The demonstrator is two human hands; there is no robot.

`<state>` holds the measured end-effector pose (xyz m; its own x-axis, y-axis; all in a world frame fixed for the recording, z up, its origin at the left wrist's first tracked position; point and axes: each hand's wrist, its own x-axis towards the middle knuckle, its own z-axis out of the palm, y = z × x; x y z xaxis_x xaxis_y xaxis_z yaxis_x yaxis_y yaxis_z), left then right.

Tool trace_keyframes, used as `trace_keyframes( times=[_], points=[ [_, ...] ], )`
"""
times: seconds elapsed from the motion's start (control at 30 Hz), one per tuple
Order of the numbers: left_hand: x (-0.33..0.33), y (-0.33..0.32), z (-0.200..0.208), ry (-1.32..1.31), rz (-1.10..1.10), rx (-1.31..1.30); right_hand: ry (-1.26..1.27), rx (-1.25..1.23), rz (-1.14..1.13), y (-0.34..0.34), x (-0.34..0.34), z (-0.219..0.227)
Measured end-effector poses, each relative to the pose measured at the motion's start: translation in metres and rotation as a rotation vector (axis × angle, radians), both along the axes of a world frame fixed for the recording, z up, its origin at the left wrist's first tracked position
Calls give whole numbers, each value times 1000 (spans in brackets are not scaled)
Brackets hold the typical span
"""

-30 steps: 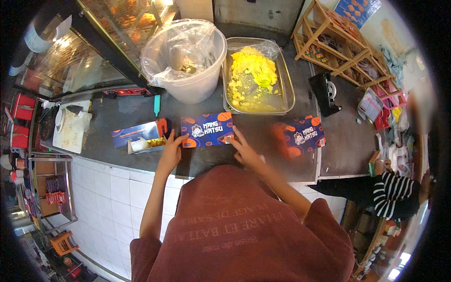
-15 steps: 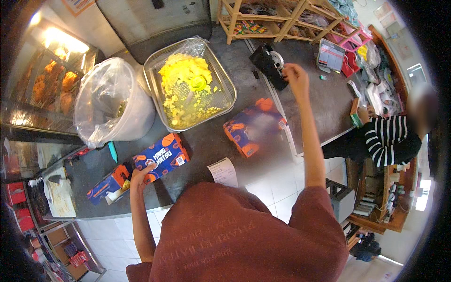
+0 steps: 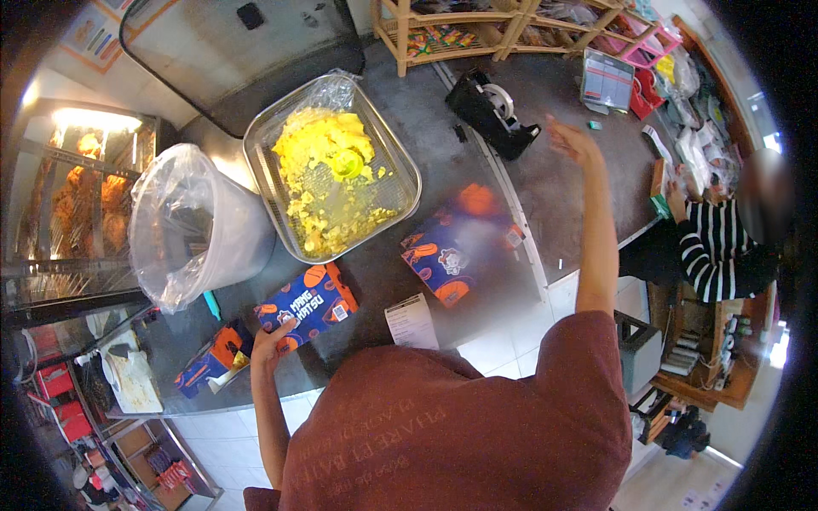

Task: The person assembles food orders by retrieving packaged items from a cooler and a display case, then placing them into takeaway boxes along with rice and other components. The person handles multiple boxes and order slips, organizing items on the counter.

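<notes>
My left hand point(image 3: 267, 342) grips the near left side of a blue and orange cardboard food box point(image 3: 313, 308), its thumb on the lid and the other fingers mostly hidden. My right hand point(image 3: 576, 141) is raised over the counter, just right of a black tape dispenser point(image 3: 490, 111) with a pale roll. Its fingers are drawn together; whatever is between the fingertips is too small to make out. A second blue and orange box point(image 3: 443, 264) sits to the right, partly blurred. Left of my left hand lies a smaller blue and orange box point(image 3: 204, 366), open at its end.
A mesh-bottomed metal tray point(image 3: 396, 223) with yellow food and a bright green item stands beyond the boxes. Beside it is a plastic-lined bucket point(image 3: 223, 234). A paper receipt point(image 3: 411, 321) lies near me. Further right are a screen point(image 3: 607, 81) and a person point(image 3: 711, 243) holding a box.
My right hand has moved right, away from the tape dispenser. My left hand stays on the box. The whole view has shifted slightly.
</notes>
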<state>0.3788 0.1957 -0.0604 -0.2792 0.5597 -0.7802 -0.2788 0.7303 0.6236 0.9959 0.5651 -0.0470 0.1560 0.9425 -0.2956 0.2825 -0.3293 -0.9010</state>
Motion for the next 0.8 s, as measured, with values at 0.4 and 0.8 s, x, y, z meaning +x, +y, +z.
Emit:
trace_keyframes(
  times=[0.4, 0.8],
  points=[
    [0, -4, -24, 36, -30, 198, -1512, -40, -64, -36, 52, -68],
    [22, -38, -34, 358, 145, 101, 323, -2, 788, -271, -354, 45]
  ],
)
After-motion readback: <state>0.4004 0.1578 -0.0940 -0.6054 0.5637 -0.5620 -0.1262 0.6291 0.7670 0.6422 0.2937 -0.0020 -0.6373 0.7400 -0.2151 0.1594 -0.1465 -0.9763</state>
